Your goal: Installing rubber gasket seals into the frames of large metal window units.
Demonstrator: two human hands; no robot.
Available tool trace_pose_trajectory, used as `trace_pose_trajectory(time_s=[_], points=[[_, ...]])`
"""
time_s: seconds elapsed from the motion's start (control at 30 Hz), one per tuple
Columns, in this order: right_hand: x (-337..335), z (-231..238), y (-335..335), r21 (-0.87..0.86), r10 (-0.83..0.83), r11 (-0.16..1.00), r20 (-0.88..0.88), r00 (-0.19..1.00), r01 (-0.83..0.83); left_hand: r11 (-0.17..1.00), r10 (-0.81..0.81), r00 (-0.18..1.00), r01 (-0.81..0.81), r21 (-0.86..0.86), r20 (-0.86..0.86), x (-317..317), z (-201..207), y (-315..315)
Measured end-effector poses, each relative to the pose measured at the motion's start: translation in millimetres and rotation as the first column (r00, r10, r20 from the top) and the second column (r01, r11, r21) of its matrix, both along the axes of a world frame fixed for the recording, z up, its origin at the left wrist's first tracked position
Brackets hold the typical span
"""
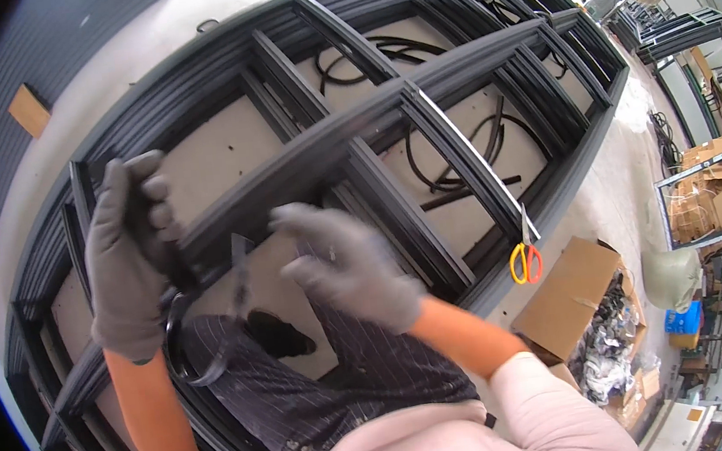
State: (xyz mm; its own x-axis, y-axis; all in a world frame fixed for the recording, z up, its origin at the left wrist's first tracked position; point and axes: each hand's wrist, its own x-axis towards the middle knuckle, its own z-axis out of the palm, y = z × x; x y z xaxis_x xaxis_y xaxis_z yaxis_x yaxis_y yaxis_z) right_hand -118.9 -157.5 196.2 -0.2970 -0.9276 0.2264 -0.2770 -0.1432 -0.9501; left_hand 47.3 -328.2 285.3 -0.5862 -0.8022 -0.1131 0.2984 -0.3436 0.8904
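While gripping a black strip (172,345) in the gloved left hand (123,270) at nine o'clock, have the gloved right hand (344,267) raised near the dial's centre. Cannot tell, through its blur, whether clenched on something or released. Can see the strip looping down toward five o'clock from the left fingers, then rising between both hands. Leaning over black frames (283,165), spread from eight round to two o'clock. Can make out scissors (526,263) at their edge toward four, just before an open cardboard box (567,295).
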Motion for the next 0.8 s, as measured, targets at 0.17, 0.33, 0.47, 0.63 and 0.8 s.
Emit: trace_pose_trajectory(time_s=[0.17,0.33,0.47,0.63,0.8], points=[[64.5,-3.8,-83.1,-0.247,0.108,0.967,0.631,0.769,0.066,0.985,-0.121,0.993,0.118,-0.124,-0.014,-78.3,35.2,-5.1],[-2.8,-11.9,-121.2,-0.169,-0.045,0.964,0.659,0.750,0.206,0.932,-0.219,0.975,0.219,-0.290,0.033,-164.7,25.7,-35.1],[-72.2,-44.4,-139.4,-0.153,-0.054,0.882,0.906,0.420,0.446,0.860,-0.276,0.904,0.383,-0.336,0.326,-262.8,-34.1,-47.3],[-108.4,-155.1,-153.1,-0.118,-0.092,0.829,0.935,0.341,0.547,0.516,-0.023,0.625,0.676,-0.526,0.781,-323.8,-160.7,-66.4],[-124.2,-216.3,-154.7,0.280,-0.191,0.784,0.958,-0.215,0.554,0.266,0.132,0.434,0.851,-0.453,0.891,-352.2,-233.8,-69.5]])
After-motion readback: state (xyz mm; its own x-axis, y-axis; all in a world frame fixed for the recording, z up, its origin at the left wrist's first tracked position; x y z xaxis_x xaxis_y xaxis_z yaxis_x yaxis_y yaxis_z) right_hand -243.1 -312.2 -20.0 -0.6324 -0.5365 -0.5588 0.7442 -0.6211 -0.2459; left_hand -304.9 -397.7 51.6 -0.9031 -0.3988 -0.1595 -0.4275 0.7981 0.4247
